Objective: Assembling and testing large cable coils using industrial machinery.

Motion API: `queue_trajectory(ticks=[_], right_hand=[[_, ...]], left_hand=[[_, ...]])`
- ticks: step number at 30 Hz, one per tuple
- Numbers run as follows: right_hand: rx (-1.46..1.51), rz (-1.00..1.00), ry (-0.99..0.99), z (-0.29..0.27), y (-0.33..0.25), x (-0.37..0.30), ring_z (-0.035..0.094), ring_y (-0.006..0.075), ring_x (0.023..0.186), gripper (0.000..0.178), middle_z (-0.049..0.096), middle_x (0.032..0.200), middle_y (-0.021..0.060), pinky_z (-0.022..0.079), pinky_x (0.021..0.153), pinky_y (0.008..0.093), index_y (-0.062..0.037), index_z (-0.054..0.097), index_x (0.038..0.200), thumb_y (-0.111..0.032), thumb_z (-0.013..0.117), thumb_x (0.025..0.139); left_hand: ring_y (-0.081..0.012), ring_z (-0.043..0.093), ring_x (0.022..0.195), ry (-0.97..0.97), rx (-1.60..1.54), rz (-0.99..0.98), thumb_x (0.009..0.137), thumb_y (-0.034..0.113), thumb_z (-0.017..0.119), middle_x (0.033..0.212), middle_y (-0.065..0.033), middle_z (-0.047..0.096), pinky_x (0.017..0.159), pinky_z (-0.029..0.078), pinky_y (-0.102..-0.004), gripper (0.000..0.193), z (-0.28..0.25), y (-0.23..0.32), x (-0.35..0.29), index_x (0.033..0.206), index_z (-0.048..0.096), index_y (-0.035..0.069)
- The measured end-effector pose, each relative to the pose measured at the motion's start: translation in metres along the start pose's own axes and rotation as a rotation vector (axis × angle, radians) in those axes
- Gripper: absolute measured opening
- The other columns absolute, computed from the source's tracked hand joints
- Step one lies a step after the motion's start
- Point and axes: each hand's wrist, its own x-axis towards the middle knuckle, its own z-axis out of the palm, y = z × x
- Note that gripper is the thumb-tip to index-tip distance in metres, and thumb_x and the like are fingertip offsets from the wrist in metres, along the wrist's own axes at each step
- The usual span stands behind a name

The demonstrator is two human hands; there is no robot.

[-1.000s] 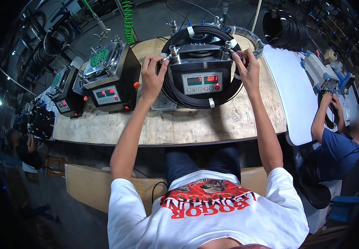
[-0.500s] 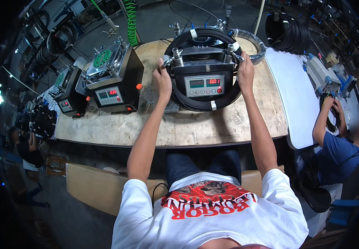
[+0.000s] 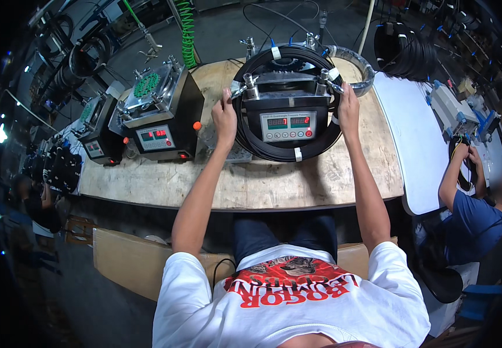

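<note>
In front of me stands a black and metal bench machine [image 3: 288, 105] with a small display panel [image 3: 288, 127] lit in red digits. A coil of black cable [image 3: 295, 153], tied with white bands, loops around the machine's front and top. My left hand [image 3: 224, 123] is closed at the metal lever [image 3: 238, 91] on the machine's left corner. At the opposite corner, my right hand [image 3: 349, 111] closes on a similar lever [image 3: 334, 87]. Metal posts [image 3: 251, 87] rise beside both levers. The fingers' far sides are partly hidden.
Two similar machines with green-topped plates, one a larger unit [image 3: 159, 119], stand left on the wooden table [image 3: 164, 188]. A clear hose coil [image 3: 358, 65] lies behind right. A co-worker [image 3: 474, 214] handles black cable at the white table [image 3: 402, 133]. A green spiral hose [image 3: 187, 35] hangs behind.
The digits on the near machine's display have changed. Both hands stay at the levers, with the left hand's fingers shifted slightly. The whole view has moved a little.
</note>
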Motion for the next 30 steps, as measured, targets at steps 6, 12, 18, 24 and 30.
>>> queue_trajectory(ticks=[6, 12, 18, 24, 30], right_hand=[[0.195, 0.18, -0.266, -0.019, 0.015, 0.038, 0.048, 0.0108, 0.069, 0.058, 0.058, 0.075, 0.0037, 0.041, 0.065, 0.0276, 0.0035, 0.068, 0.094, -0.044, 0.039, 0.108], [0.096, 0.039, -0.279, 0.027, 0.046, 0.117, 0.057, 0.0115, 0.073, 0.042, 0.065, 0.08, 0.0066, 0.045, 0.066, 0.0275, 0.0024, 0.066, 0.109, -0.035, 0.049, 0.105], [0.199, 0.053, -0.311, 0.086, 0.07, 0.168, 0.06, 0.0126, 0.078, 0.04, 0.066, 0.084, 0.0064, 0.048, 0.065, 0.0273, 0.0017, 0.061, 0.121, -0.034, 0.053, 0.104], [0.294, 0.222, -0.526, 0.091, 0.071, 0.183, 0.054, 0.0093, 0.073, 0.038, 0.059, 0.084, 0.0008, 0.045, 0.066, 0.0246, -0.001, 0.062, 0.11, -0.036, 0.049, 0.106], [0.323, 0.176, -0.513, 0.092, 0.09, 0.2, 0.045, 0.0055, 0.065, 0.035, 0.052, 0.073, -0.0041, 0.035, 0.056, 0.0225, -0.0068, 0.062, 0.095, -0.039, 0.052, 0.104]], left_hand=[[-0.0173, 0.064, 0.084, -0.205, -0.349, -0.111, 0.106, 0.045, 0.043, 0.092, -0.0082, 0.067, 0.078, 0.05, -0.0324, 0.055, -0.024, 0.007, 0.044, 0.111, 0.066, -0.005], [-0.0161, 0.063, 0.082, -0.307, -0.638, -0.214, 0.103, 0.04, 0.053, 0.094, -0.0065, 0.063, 0.075, 0.053, -0.0312, 0.041, 0.017, 0.009, 0.134, 0.122, 0.058, 0.004], [-0.0209, 0.062, 0.081, -0.318, -0.813, -0.561, 0.094, 0.05, 0.066, 0.095, -0.0053, 0.064, 0.069, 0.054, -0.0382, 0.047, 0.074, -0.007, 0.193, 0.117, 0.055, 0.011], [-0.0145, 0.061, 0.071, -0.246, -0.788, -0.501, 0.094, 0.041, 0.069, 0.087, 0.0006, 0.066, 0.065, 0.051, -0.0318, 0.031, 0.092, -0.023, 0.199, 0.1, 0.061, 0.011], [-0.0133, 0.06, 0.074, -0.33, -0.869, -0.367, 0.095, 0.039, 0.067, 0.088, 0.0015, 0.065, 0.065, 0.05, -0.0311, 0.028, 0.099, -0.027, 0.202, 0.099, 0.061, 0.012]])
